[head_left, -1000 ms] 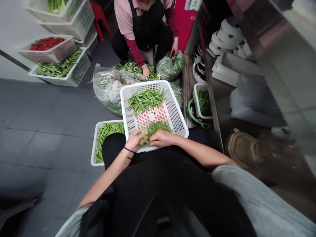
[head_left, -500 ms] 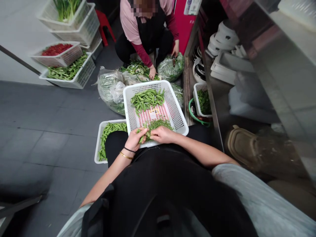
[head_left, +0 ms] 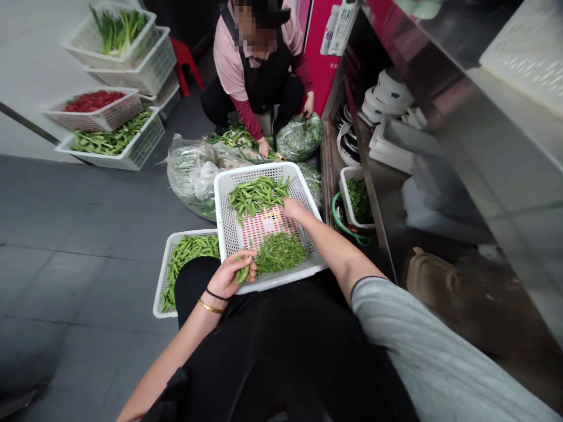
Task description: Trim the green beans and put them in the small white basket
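A white perforated basket rests on my lap. Green pea pods lie in its far half, and a heap of thin green trimmings in its near half. My left hand, over the near left corner, is closed around a few pea pods. At the right edge of the far pile is my right hand; its fingers point down and are mostly hidden, so their grip does not show. Left of my knee, a second white basket on the floor holds more pea pods.
A co-worker squats opposite, among bagged greens. Stacked crates of vegetables stand at the left wall beside a red stool. Along my right runs a metal shelf, with a small basket of greens next to it.
My right hand has left my left hand and the trimmings and moved forward to the far pea pods. My left hand still holds pods. The view has tilted slightly.
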The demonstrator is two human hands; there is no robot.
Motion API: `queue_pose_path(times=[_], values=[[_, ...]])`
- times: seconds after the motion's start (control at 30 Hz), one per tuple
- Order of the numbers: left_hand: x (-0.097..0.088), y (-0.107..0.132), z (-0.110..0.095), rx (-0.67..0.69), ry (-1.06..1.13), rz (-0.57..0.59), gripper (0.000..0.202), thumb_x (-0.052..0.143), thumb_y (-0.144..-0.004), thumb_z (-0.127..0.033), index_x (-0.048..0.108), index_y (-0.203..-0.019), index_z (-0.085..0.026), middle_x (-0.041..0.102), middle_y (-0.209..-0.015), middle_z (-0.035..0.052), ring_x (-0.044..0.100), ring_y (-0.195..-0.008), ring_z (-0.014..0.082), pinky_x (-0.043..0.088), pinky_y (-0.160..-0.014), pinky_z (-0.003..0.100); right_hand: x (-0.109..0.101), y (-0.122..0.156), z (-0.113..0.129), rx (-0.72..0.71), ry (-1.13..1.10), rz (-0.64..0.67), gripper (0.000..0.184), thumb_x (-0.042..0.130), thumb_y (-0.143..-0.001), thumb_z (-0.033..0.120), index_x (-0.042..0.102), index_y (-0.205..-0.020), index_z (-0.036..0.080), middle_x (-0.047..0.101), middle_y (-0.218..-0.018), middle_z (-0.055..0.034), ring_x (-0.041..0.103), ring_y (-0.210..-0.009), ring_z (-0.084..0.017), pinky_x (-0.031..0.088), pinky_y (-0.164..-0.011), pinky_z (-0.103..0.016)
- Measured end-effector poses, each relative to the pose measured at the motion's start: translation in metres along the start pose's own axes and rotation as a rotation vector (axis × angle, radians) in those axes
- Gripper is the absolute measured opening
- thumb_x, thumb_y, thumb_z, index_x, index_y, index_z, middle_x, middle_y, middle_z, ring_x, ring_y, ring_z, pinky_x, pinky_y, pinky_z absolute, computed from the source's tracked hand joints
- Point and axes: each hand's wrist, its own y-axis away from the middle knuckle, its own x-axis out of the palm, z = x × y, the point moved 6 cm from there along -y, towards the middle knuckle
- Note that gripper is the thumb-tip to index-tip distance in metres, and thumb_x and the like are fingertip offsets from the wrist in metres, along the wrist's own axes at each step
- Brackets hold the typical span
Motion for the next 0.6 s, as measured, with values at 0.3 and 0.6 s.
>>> queue_pose_path(times=[0.3, 0.6], values=[[-0.020, -0.015, -0.016, 0.098, 0.000, -0.155, 0.026, 0.077, -0.064, -0.024, 0.068, -0.084, -0.010, 0.047, -0.046, -0.0045, 0.043, -0.038, 0.0058, 0.035, -0.037, 0.018, 0.026, -0.020, 0.004, 0.044, -0.001, -0.005, 0.037, 0.038, -0.093, 0.027, 0.053, -0.119, 0.006, 0.060, -0.116, -0.0233, 0.058, -0.108, -0.027, 0.043, -0.086, -0.033], [-0.002, -0.026, -0.009, 0.279, -0.287, -0.240, 0.033, 0.079, -0.060, -0.034, 0.065, -0.079, -0.012, 0.056, -0.045, -0.0022, 0.048, -0.037, 0.0080, 0.038, -0.037, 0.019, 0.024, 0.124, 0.091, -0.511, -0.136, -0.005, 0.027, 0.049, -0.085, 0.037, 0.060, -0.097, 0.015, 0.068, -0.091, -0.0105, 0.062, -0.079, -0.021, 0.041, -0.067, -0.028]])
